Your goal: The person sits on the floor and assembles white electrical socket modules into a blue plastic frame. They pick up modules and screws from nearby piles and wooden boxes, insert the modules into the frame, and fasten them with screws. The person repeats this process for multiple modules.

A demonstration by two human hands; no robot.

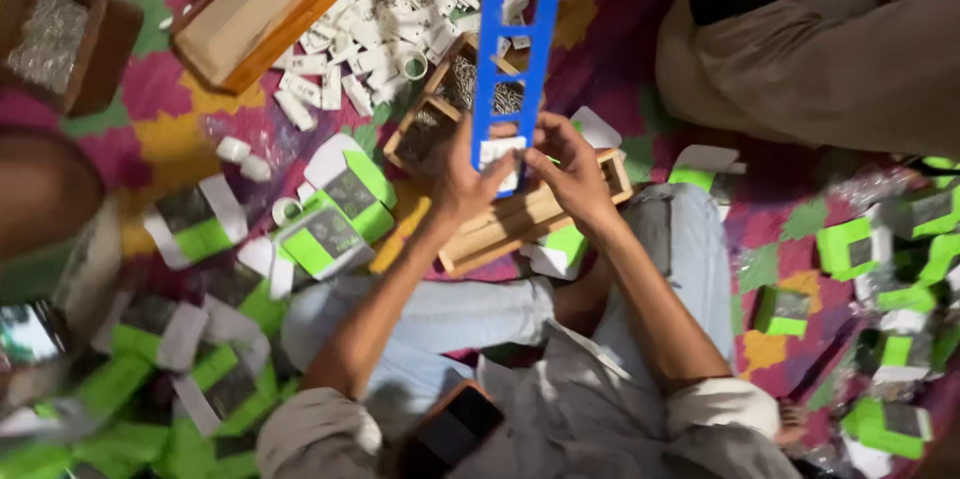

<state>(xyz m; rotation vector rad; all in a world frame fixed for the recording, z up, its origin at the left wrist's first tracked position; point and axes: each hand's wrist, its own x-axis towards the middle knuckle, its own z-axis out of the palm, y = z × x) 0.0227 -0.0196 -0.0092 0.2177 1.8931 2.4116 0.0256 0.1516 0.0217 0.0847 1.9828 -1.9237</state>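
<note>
My left hand (462,179) and my right hand (572,167) both grip the near end of a long blue plastic frame (522,29) with rectangular slots. A small white piece (499,151) sits in the frame's lowest slot, between my thumbs. The frame stretches away from me over a small wooden tray (520,221) and a wooden box of metal screws (462,89). My legs in light jeans are folded below the hands.
A heap of small white plastic parts (385,14) lies beyond the box. Green and white packets (340,209) are scattered left and right on a patterned mat. A wooden board (265,4) lies upper left. Another person sits at upper right (830,49).
</note>
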